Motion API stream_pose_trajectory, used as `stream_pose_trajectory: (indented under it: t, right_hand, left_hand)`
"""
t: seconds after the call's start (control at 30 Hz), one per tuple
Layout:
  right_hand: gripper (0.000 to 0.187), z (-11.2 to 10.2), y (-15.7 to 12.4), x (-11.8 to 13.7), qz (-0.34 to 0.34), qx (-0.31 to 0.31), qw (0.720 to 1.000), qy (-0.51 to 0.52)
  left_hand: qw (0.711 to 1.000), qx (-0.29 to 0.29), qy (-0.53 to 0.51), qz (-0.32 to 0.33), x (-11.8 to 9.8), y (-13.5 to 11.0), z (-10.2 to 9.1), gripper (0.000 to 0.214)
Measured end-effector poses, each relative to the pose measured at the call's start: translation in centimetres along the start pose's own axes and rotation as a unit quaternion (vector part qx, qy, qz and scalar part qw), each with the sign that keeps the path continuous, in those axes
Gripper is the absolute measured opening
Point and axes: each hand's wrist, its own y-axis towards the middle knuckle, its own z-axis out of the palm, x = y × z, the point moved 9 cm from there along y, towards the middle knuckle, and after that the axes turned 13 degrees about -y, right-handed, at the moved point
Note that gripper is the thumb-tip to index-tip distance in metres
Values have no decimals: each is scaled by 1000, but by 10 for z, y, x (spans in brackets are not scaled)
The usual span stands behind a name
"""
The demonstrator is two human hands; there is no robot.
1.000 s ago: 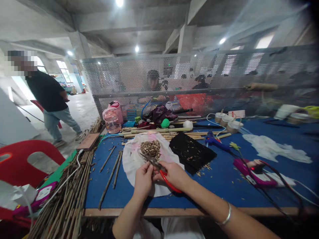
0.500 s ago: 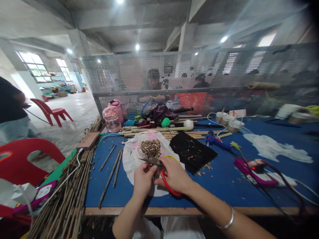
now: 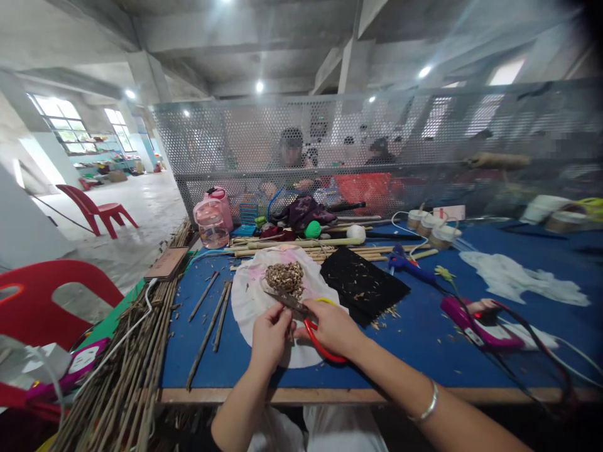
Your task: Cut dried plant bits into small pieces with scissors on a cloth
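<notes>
My right hand (image 3: 332, 326) is closed round the red and yellow handles of a pair of scissors (image 3: 301, 314), whose blades point up and left over a white paper sheet (image 3: 249, 295). My left hand (image 3: 269, 336) pinches a small thin stick piece beside the blades. Just beyond the blades, a heap of short brown cuttings (image 3: 284, 277) lies on the paper. The paper rests on the blue tabletop (image 3: 419, 345).
A black cloth (image 3: 362, 285) with scattered chips lies right of the paper. Loose sticks (image 3: 211, 320) and a long bundle of twigs (image 3: 127, 376) sit at left. Blue (image 3: 407, 267) and pink glue guns (image 3: 475, 320) with cables lie at right. Red chair (image 3: 42, 301) at left; perforated screen (image 3: 377, 144) behind, people beyond.
The scissor blades have tilted and closed in on the piece in my left hand. The person standing at the far left has walked out of view.
</notes>
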Motion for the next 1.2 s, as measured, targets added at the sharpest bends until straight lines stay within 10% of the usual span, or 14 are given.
stream_pose_trajectory:
  t: [0.37,1.2]
  right_hand:
    - [37,-1,-2,-6,29,21,999,18]
    - [65,-7,-9,15,-9,-51,997,53]
  left_hand:
    - [998,-54,-38,4,5,4,-10,58]
    - [997,-63,20,46,-8,-5,-11,29]
